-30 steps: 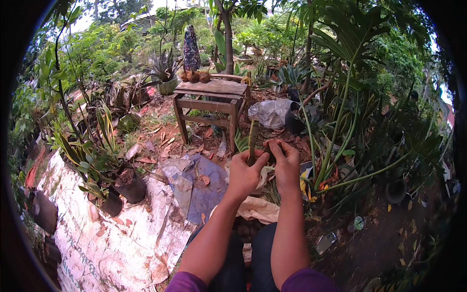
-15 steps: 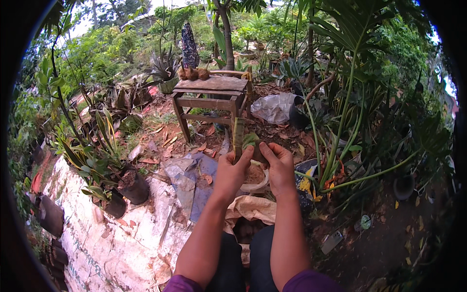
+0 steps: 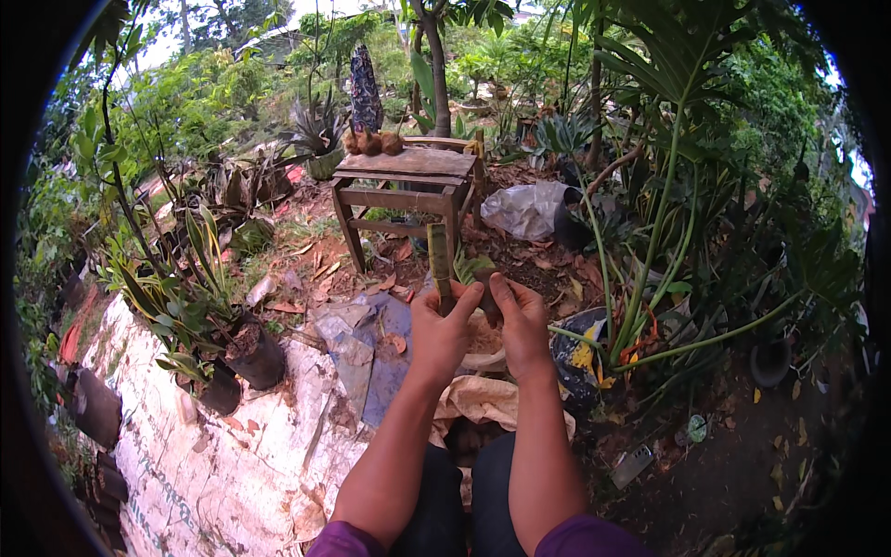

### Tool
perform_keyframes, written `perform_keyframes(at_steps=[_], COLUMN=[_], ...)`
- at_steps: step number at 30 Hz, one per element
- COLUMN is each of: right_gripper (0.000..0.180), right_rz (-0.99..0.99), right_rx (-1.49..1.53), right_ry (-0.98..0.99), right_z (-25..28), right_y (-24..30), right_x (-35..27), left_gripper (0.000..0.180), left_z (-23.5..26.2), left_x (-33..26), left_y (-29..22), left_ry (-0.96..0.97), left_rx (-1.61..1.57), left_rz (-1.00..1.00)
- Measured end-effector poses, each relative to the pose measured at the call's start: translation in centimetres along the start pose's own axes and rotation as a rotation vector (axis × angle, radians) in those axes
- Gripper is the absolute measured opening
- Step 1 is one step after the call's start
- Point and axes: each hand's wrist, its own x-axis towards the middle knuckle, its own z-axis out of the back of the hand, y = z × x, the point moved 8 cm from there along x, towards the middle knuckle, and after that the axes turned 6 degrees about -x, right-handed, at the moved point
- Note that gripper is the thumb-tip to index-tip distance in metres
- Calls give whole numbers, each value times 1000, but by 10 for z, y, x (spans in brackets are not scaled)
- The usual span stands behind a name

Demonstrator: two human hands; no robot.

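Observation:
My left hand (image 3: 440,330) is closed on a flat green-brown strip (image 3: 438,255), which stands upright above the fingers. Close beside it, my right hand (image 3: 522,325) pinches a dark brown piece, partly hidden by the fingers, at the base of a small green-leaved plant (image 3: 471,268). Both thumbs point toward each other with a narrow gap between them. Under the hands sits a pale tub (image 3: 486,360) with brown, crumbly material in it. Nearer my knees is an open beige sack (image 3: 480,401) with a dark interior; its contents are hard to make out.
Ahead stands a wooden chair-like stand (image 3: 404,167) with several brown fibrous balls (image 3: 370,144) on it. Potted snake plants (image 3: 255,357) are at left on a white sheet (image 3: 241,464). A large-leaved plant (image 3: 640,297) spreads its stems at right. A phone-like object (image 3: 633,466) lies on the ground.
Both hands have shifted slightly left with what they hold. The strip leans a little more to the left, and a wider gap shows between it and the green leaf.

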Motion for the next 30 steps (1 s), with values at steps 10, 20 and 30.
perform_keyframes(at_steps=[10, 20, 30], right_gripper=[37, 47, 48], right_rz=[80, 64, 104], right_rx=[-84, 82, -134], right_ry=[14, 49, -60], right_z=[-8, -19, -6], right_y=[9, 6, 2], right_x=[-3, -7, -6], left_gripper=[26, 23, 23], left_z=[-2, 5, 8], left_x=[3, 0, 5], left_y=[6, -4, 6], left_ry=[61, -54, -25], left_rx=[106, -98, -46], left_rz=[61, -32, 26])
